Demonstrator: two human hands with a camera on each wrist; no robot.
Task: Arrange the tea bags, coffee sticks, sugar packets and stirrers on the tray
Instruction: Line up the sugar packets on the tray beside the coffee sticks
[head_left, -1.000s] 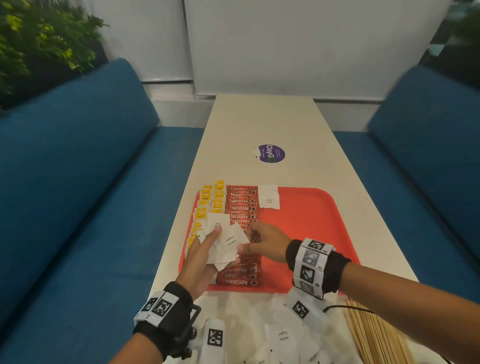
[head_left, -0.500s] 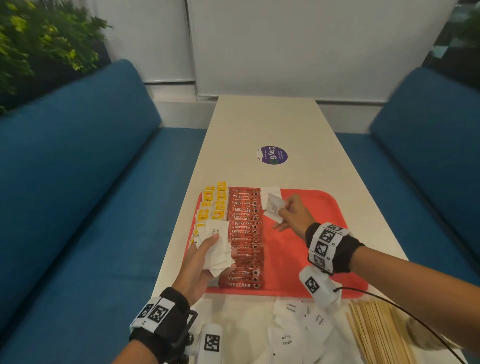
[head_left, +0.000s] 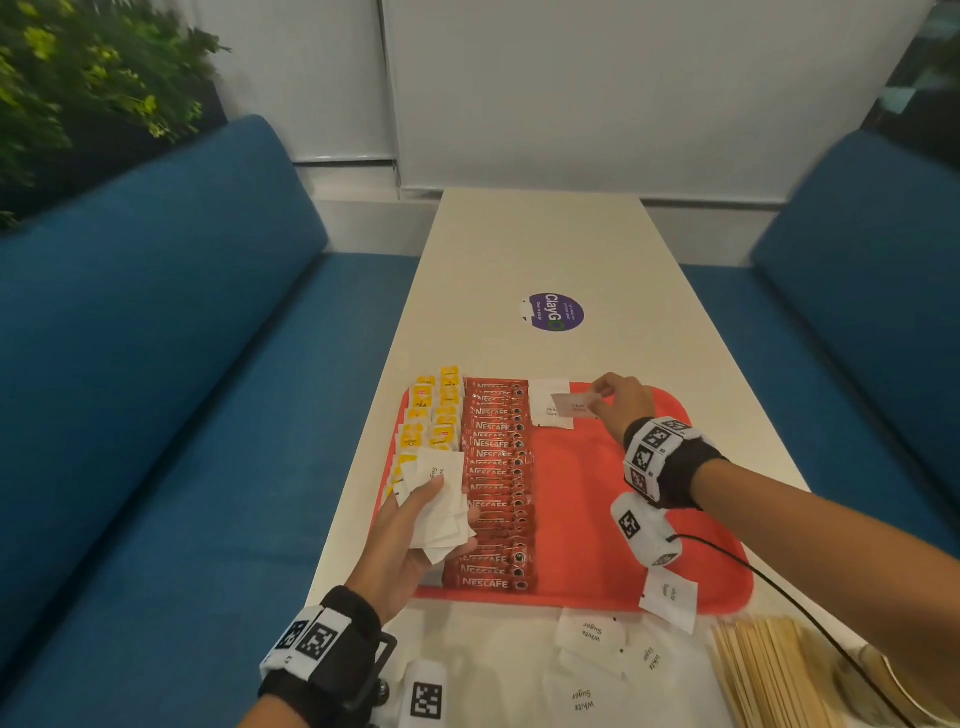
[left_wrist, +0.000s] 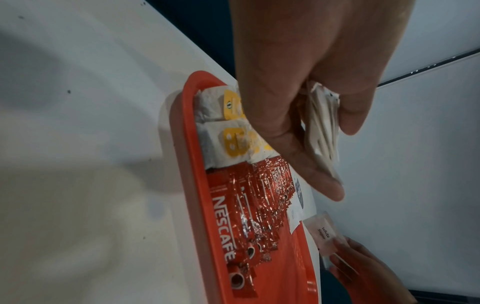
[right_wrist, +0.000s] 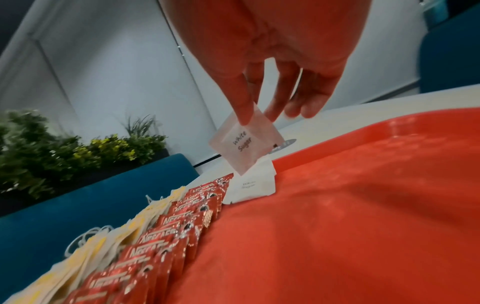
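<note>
While pinching a single white sugar packet (right_wrist: 245, 145) by its top edge, right hand (head_left: 621, 402) up at the tray's far edge, packet dangling tilted just above another sugar packet (head_left: 549, 410) lying flat on the red tray (head_left: 597, 493), right beside the far end of the coffee sticks. Left hand (head_left: 415, 535) over the tray's near-left part, fingers and thumb curled round a fanned stack of sugar packets (head_left: 441, 499), clear of the surface in the left wrist view. Red Nescafe coffee sticks (head_left: 498, 483) in one overlapping column down the tray, left of its middle; yellow-tagged tea bags (head_left: 431, 415) in rows along the tray's left edge, touching the sticks. Right half of the tray bare red, apart from one sugar packet (head_left: 670, 597) lapping over the near rim. More loose sugar packets (head_left: 587, 634) on the white table (head_left: 545, 244) just this side of the tray, wooden stirrers (head_left: 769, 675) in a bundle off the tray's near-right corner. Purple round sticker (head_left: 553, 312) on the table beyond the tray.
</note>
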